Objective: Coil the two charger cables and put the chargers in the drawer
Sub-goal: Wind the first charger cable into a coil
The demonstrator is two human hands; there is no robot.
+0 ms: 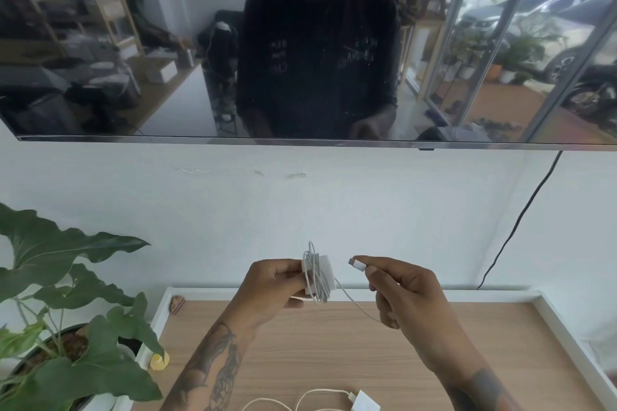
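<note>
My left hand (267, 287) grips a white charger brick (325, 269) held above the wooden table top (334, 344). Its white cable is wound around the brick in several loops. My right hand (400, 290) pinches that cable's free end just behind the white plug (356, 264), which points toward the brick. A short slack stretch of cable (357, 305) hangs between both hands. A second white charger (365, 404) lies at the table's near edge with its cable (300, 402) spread loose beside it. No drawer is in view.
A potted plant (66, 327) with large leaves stands at the left. A small yellow object (159, 360) and a small brown object (177, 304) sit near the table's left rim. A wall-mounted screen (300, 43) hangs above; a black cord (521, 217) runs down the wall at right.
</note>
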